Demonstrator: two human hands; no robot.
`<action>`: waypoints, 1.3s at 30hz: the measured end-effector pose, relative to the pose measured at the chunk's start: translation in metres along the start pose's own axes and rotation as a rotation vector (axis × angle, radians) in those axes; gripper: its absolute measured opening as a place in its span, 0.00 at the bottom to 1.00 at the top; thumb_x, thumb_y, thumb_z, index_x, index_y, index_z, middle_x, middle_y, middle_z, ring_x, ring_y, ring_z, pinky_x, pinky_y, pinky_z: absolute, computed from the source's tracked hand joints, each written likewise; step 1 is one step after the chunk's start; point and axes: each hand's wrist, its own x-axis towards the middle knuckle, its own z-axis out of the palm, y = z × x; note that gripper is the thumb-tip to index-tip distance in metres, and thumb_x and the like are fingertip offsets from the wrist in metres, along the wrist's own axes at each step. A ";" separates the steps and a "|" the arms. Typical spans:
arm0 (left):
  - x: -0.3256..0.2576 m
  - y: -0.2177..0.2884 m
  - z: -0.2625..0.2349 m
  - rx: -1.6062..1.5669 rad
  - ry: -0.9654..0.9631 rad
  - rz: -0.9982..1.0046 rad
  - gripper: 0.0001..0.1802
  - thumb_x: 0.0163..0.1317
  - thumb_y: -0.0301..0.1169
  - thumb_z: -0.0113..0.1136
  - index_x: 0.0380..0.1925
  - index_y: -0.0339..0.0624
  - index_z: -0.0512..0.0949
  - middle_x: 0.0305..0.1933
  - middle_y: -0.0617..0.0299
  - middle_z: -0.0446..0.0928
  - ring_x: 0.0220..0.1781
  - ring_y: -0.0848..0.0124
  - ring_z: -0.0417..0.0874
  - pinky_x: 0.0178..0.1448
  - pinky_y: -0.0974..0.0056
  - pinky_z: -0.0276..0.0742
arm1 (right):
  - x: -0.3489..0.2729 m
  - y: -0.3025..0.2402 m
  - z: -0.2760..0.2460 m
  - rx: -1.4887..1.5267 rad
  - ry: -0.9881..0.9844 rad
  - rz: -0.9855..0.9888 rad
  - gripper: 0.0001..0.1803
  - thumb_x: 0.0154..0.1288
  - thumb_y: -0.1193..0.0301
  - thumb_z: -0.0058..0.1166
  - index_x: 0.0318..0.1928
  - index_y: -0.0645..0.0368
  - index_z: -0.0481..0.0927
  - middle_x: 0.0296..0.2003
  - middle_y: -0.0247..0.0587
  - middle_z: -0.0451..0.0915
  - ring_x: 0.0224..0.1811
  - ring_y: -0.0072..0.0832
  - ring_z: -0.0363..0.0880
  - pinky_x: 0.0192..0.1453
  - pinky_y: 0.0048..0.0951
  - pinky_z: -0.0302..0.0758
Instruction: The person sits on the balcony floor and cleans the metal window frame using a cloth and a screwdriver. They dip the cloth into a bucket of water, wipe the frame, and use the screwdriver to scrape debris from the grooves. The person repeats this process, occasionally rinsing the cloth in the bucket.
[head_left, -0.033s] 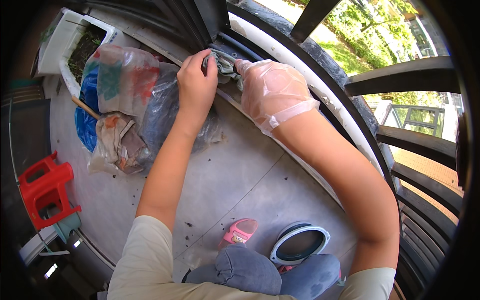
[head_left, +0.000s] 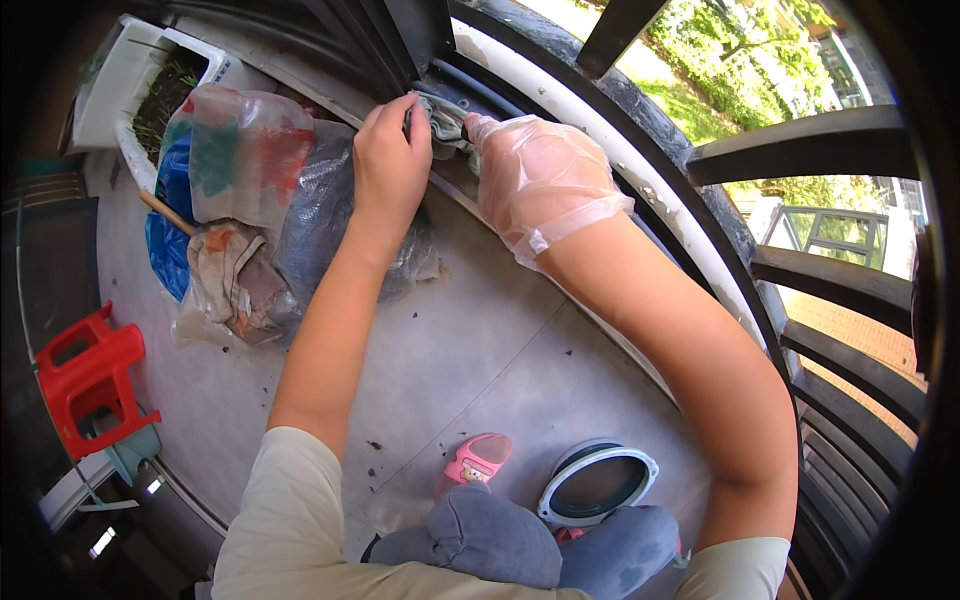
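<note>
Risk at the railing: the crumpled grey-green cloth (head_left: 443, 118) lay in the channel at the foot of the dark metal balcony railing (head_left: 800, 160); judged from its place beside the open bars, a loose grip could let it slip out through them.
Risk to the glove: the thin clear plastic glove (head_left: 545, 180) looked liable to tear if it caught on the channel's edge.
Left hand: the bare left hand (head_left: 390, 165) was curled, fingertips pinching the cloth's near edge.
Right hand: the gloved right hand (head_left: 540, 175) was closed over the cloth's other side, pressing it down.
White planter: the long white plastic planter box (head_left: 115, 95) held dark soil with a few green shoots.
Bags: the translucent plastic bags with blue, red and green patches (head_left: 255, 190) lay heaped beside the left wrist; contents could not be made out.
Basin: the small round white-rimmed basin (head_left: 598, 485) near the knees looked dark inside; what it held could not be told.
Stool: the red plastic stool (head_left: 90, 375) stood well apart.
Slipper: the pink slipper (head_left: 475, 462) lay just beside the basin.
</note>
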 end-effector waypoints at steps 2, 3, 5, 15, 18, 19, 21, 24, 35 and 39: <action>-0.004 0.001 -0.001 0.003 -0.022 0.019 0.11 0.61 0.27 0.56 0.39 0.31 0.80 0.34 0.47 0.80 0.32 0.59 0.82 0.40 0.62 0.77 | -0.004 -0.003 0.003 -0.005 -0.024 -0.030 0.10 0.62 0.71 0.51 0.40 0.58 0.83 0.34 0.45 0.84 0.40 0.40 0.85 0.39 0.36 0.81; -0.002 0.005 0.001 0.000 -0.029 0.035 0.11 0.60 0.26 0.55 0.38 0.30 0.80 0.34 0.46 0.80 0.34 0.57 0.82 0.41 0.61 0.77 | -0.006 -0.002 0.000 -0.022 -0.031 -0.003 0.10 0.63 0.71 0.50 0.41 0.58 0.83 0.34 0.45 0.84 0.39 0.40 0.85 0.39 0.36 0.81; -0.008 0.020 0.005 -0.034 -0.060 0.021 0.09 0.61 0.25 0.54 0.35 0.29 0.80 0.35 0.45 0.80 0.38 0.50 0.81 0.44 0.57 0.76 | -0.013 0.003 -0.005 -0.056 -0.046 0.050 0.11 0.65 0.71 0.48 0.42 0.58 0.82 0.34 0.45 0.84 0.39 0.40 0.85 0.39 0.36 0.80; -0.029 0.043 0.011 -0.153 -0.142 -0.044 0.10 0.62 0.27 0.54 0.39 0.31 0.79 0.40 0.43 0.80 0.42 0.48 0.81 0.47 0.56 0.77 | -0.046 0.019 -0.015 -0.121 -0.092 0.035 0.14 0.71 0.68 0.41 0.47 0.58 0.79 0.33 0.43 0.83 0.36 0.41 0.84 0.37 0.41 0.79; -0.025 0.033 0.002 -0.094 -0.151 -0.085 0.10 0.62 0.27 0.55 0.39 0.31 0.79 0.40 0.43 0.80 0.42 0.48 0.81 0.48 0.56 0.76 | -0.044 0.005 -0.007 -0.121 -0.076 0.049 0.14 0.71 0.69 0.40 0.49 0.58 0.77 0.32 0.43 0.82 0.35 0.39 0.84 0.36 0.43 0.79; -0.025 0.033 0.004 -0.107 -0.160 -0.066 0.11 0.62 0.27 0.54 0.40 0.31 0.78 0.41 0.42 0.79 0.43 0.47 0.80 0.49 0.55 0.76 | -0.043 0.001 -0.005 -0.111 -0.115 0.080 0.15 0.71 0.70 0.40 0.53 0.60 0.75 0.32 0.43 0.82 0.36 0.39 0.84 0.35 0.42 0.79; -0.027 0.033 0.003 -0.125 -0.179 -0.031 0.12 0.63 0.28 0.53 0.41 0.30 0.77 0.42 0.40 0.78 0.44 0.46 0.79 0.49 0.53 0.75 | -0.046 -0.009 0.003 -0.189 -0.107 0.118 0.17 0.72 0.69 0.39 0.54 0.60 0.75 0.34 0.44 0.82 0.38 0.40 0.84 0.37 0.41 0.79; -0.026 0.024 0.005 -0.178 -0.088 -0.058 0.11 0.61 0.27 0.58 0.40 0.31 0.79 0.33 0.46 0.81 0.31 0.61 0.82 0.37 0.62 0.76 | -0.043 -0.006 0.013 -0.023 -0.125 0.145 0.18 0.73 0.69 0.38 0.55 0.60 0.76 0.38 0.46 0.83 0.41 0.42 0.84 0.39 0.42 0.79; -0.018 0.006 0.005 -0.217 -0.043 -0.017 0.09 0.59 0.26 0.58 0.36 0.31 0.81 0.28 0.47 0.81 0.28 0.66 0.84 0.36 0.66 0.77 | -0.029 -0.018 0.008 -0.079 0.049 0.104 0.16 0.67 0.71 0.41 0.52 0.55 0.78 0.38 0.49 0.83 0.41 0.43 0.83 0.44 0.41 0.78; -0.041 0.026 0.010 -0.283 -0.084 -0.037 0.10 0.60 0.25 0.55 0.38 0.31 0.80 0.38 0.42 0.81 0.41 0.51 0.83 0.46 0.58 0.78 | -0.045 -0.021 -0.023 -0.048 -0.169 0.215 0.13 0.66 0.71 0.44 0.47 0.56 0.79 0.36 0.48 0.83 0.40 0.44 0.83 0.44 0.41 0.78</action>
